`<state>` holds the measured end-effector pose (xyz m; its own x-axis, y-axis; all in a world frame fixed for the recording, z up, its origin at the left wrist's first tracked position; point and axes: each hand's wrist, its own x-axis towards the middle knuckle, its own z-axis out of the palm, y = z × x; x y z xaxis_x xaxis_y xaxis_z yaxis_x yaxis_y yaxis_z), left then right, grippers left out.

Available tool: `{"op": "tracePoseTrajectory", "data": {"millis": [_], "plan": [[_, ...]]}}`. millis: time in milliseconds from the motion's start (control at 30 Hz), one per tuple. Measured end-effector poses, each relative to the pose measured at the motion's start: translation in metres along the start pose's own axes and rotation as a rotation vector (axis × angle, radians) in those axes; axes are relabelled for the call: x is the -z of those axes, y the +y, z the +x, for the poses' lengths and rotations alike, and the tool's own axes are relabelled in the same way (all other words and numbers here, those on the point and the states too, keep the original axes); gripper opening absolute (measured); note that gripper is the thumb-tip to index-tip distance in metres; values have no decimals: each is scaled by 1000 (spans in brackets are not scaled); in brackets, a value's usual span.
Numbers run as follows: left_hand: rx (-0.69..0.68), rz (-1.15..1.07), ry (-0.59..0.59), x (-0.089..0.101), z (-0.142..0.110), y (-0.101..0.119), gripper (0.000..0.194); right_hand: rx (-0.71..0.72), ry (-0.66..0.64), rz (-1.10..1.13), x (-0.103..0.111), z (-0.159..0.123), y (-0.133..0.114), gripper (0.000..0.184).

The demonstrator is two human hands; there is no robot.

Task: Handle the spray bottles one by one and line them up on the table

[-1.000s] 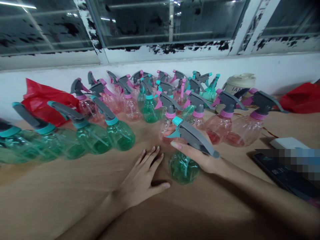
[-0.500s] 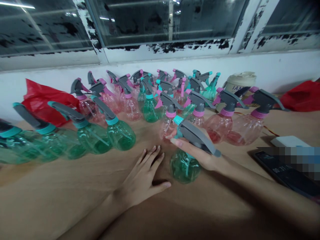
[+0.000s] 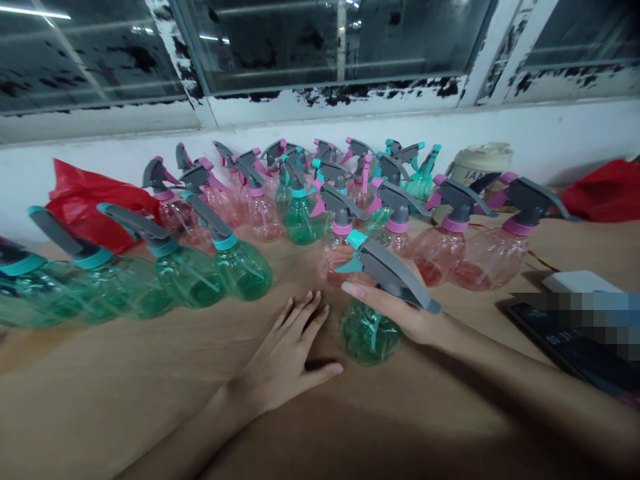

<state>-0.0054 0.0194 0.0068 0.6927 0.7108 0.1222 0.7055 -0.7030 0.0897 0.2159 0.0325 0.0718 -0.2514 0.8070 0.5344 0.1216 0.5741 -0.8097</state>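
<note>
My right hand (image 3: 395,310) grips the neck of a green spray bottle (image 3: 369,333) with a grey trigger head and teal collar; the bottle stands on the wooden table (image 3: 150,373). My left hand (image 3: 285,357) lies flat on the table just left of that bottle, fingers stretched and together, holding nothing. Behind the hands stand several pink spray bottles (image 3: 483,257) and green spray bottles (image 3: 243,267).
A row of green bottles (image 3: 115,287) runs along the left. Red plastic bags lie at the far left (image 3: 85,200) and far right (image 3: 605,193). A cream tub (image 3: 483,163) stands by the wall. A dark phone (image 3: 565,347) and a white box (image 3: 575,281) lie at the right.
The green bottle in my right hand has shifted only slightly. My left hand has stayed flat on the table.
</note>
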Motion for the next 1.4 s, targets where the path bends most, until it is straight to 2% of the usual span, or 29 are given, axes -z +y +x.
{"op": "tracePoseTrajectory", "data": {"millis": [400, 667, 867, 1000, 1133, 1233, 1400], "plan": [[-5, -4, 21, 0, 0, 0, 84, -1, -21, -40, 0, 1, -1, 26], [-5, -8, 23, -2, -1, -1, 84, -89, -4, 105, -4, 1, -3, 21], [-8, 1, 4, 1, 0, 1, 84, -42, 72, -48, -4, 1, -4, 13], [-9, 15, -11, 2, 1, 1, 85, -1, 70, -80, -3, 2, -6, 16], [-7, 7, -11, 3, 0, 1, 84, -52, 45, -49, -3, 3, -5, 13], [-4, 8, -17, 3, 0, 1, 84, -78, 32, 11, -4, 3, -3, 20], [-17, 23, 13, 2, 0, 1, 82, -35, 31, 12, -4, 1, 0, 25]]}}
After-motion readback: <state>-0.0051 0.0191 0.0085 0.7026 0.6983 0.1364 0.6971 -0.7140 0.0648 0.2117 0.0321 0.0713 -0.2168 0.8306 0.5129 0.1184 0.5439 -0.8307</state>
